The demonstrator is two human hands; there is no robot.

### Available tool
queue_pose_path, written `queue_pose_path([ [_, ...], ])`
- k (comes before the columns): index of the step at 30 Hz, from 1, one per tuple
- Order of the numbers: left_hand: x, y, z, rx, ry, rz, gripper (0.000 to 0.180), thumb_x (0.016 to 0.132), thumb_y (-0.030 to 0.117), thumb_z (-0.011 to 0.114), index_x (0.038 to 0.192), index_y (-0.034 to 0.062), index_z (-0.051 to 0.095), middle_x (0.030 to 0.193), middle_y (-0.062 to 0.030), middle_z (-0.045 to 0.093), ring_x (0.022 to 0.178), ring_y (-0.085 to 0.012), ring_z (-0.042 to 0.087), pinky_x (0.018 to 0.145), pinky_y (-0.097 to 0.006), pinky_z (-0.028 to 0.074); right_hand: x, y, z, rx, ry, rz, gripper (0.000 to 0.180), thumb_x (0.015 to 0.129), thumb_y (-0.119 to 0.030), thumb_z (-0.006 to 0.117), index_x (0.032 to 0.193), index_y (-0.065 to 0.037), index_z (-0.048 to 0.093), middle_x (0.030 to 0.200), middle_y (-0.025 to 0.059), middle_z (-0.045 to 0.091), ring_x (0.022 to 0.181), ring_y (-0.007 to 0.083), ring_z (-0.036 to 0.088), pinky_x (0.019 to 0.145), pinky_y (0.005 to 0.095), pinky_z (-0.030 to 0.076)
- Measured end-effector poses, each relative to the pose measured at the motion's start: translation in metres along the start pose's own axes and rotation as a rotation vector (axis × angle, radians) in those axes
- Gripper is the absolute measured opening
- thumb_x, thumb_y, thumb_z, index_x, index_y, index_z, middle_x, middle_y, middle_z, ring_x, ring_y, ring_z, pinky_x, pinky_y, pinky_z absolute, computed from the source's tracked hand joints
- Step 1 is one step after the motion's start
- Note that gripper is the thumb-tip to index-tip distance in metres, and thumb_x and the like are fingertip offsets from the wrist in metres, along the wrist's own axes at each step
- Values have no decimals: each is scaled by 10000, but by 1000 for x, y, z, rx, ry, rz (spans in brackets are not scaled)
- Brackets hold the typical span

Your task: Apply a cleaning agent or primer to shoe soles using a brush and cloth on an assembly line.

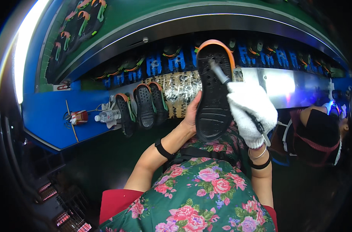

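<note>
A black clog (212, 96) with an orange edge around its far end is held up in front of me, its long face turned toward me. My left hand (192, 110) is bare and grips the clog's left side, thumb along its edge. My right hand (252, 110), in a white knitted glove, is closed around a slim brush-like tool (220, 72) with a pale shaft and dark rear handle. The tool's blurred tip meets the holed far part of the clog; the exact tip shape cannot be made out.
Three black clogs (146, 106) with orange and green trim stand left on the bench. Beside them lie a clear plastic bottle (108, 115) and a small red box (79, 117). A rack of blue holders (153, 65) runs behind, under a metal-edged shelf. Another person (319, 123) sits at the right.
</note>
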State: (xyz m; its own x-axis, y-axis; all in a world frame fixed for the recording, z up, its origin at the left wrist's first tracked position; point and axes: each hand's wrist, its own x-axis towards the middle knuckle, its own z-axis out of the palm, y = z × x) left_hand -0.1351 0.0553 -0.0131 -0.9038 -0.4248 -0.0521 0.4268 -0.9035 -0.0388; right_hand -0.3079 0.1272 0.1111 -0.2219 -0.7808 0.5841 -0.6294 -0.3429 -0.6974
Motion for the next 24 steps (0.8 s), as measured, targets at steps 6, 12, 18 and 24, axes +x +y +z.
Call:
queue_pose_path([
  [6, 10, 4, 8, 241, 218, 63, 675, 1060, 589, 403, 1482, 70, 489, 1401, -156, 615, 1259, -276, 634, 1081, -463, 525, -1, -8, 12, 17, -76, -86, 224, 750, 46, 798, 951, -51, 797, 1011, 123, 785, 970, 273, 752, 879, 369, 571],
  [12, 22, 7, 18, 455, 251, 83, 963, 965, 793, 329, 1598, 68, 295, 1598, -184, 396, 1419, -367, 472, 1178, -554, 397, -8, 3, 14, 24, 57, -26, 304, 784, 21, 782, 1060, -103, 804, 1074, 98, 774, 991, 267, 737, 879, 371, 578],
  [18, 41, 0, 31, 337, 29, 129, 1025, 908, 851, 358, 1592, 89, 305, 1566, -135, 438, 1388, -438, 476, 1133, -628, 419, -22, 5, 14, 160, 14, 78, 194, 789, 47, 758, 963, -31, 793, 997, 138, 780, 947, 276, 749, 964, 403, 551],
  [24, 53, 0, 45, 180, 43, 110, 1094, 867, 890, 388, 1556, 42, 341, 1347, -305, 594, 1197, -420, 644, 1003, -551, 551, -33, 5, 13, 215, -87, 34, 317, 847, -14, 734, 1157, -74, 765, 1164, 113, 755, 1073, 268, 716, 927, 374, 566],
])
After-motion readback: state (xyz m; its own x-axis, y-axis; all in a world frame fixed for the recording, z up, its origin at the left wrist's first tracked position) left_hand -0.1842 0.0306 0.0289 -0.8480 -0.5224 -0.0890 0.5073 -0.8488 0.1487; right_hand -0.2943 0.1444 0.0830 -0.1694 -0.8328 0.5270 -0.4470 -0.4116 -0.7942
